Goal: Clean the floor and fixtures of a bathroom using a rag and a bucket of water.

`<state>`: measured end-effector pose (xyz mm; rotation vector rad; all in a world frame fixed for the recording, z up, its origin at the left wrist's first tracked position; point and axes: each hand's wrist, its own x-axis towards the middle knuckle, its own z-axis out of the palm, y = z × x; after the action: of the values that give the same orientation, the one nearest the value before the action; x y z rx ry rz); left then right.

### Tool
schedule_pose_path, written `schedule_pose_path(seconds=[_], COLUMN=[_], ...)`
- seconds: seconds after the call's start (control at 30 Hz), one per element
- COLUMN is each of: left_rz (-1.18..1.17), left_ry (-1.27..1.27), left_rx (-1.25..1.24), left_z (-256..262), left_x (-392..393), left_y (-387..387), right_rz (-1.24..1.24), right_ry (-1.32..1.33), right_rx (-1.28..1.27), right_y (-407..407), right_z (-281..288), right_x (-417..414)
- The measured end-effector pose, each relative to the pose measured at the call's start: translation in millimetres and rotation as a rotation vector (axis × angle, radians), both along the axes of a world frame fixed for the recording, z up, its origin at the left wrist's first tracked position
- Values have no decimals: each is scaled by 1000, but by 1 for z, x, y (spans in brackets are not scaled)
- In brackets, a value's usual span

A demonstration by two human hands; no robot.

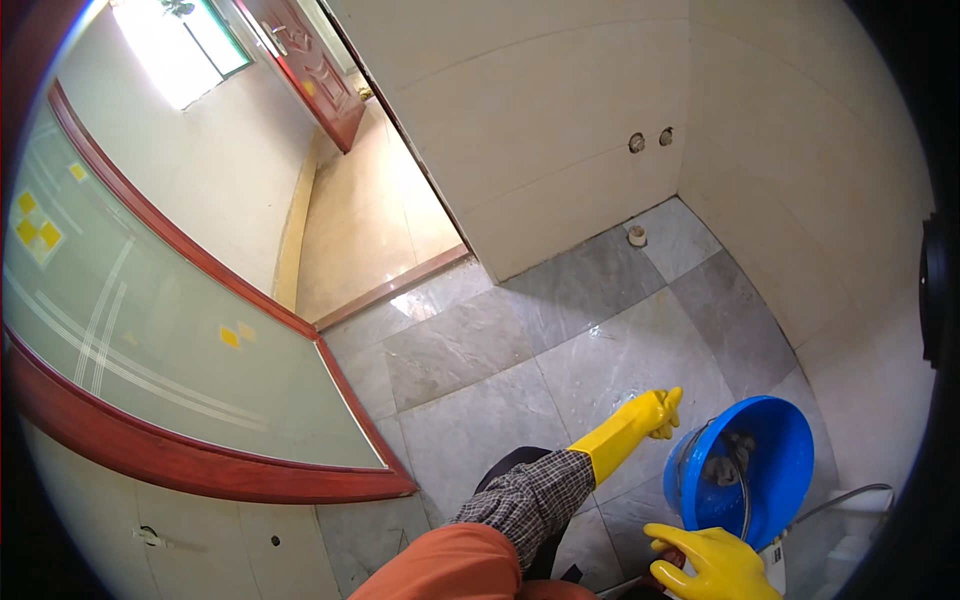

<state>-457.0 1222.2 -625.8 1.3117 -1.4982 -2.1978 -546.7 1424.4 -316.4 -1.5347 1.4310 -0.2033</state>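
Note:
My left hand, in a long yellow rubber glove pulled up to a checked sleeve cover, is over the grey tile floor with its fingers partly curled. Nothing shows in it, though its palm is hidden. A blue plastic bucket stands tilted to its right, with a wet grey cloth and a flexible metal hose inside. My right hand, also gloved in yellow, is just below the bucket, thumb and fingers spread around a small reddish-brown thing; whether it grips this is unclear.
At left is a red-framed frosted glass door. Beyond the doorway sill stands a red panelled door. A short pipe stub rises near the back corner. Two capped pipe outlets are in the wall. White fixtures are at lower right.

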Motion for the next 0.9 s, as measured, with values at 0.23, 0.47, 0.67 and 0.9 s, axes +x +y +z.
schedule_pose_path(seconds=[0.23, 0.47, 0.67, 0.9], left_rz=[-13, 144, 171, 207], left_ry=[119, 164, 75, 137], left_rx=[86, 25, -153, -132], left_z=[0, -1, -3, 4], left_x=[5, 11, 16, 20], left_y=[1, 6, 1, -3], right_rz=[21, 49, 86, 82], right_ry=[-7, -18, -40, -55], right_rx=[-32, -38, -42, -31], right_y=[0, -2, -7, -7], right_z=[2, 0, -2, -6], right_x=[2, 2, 2, 2])
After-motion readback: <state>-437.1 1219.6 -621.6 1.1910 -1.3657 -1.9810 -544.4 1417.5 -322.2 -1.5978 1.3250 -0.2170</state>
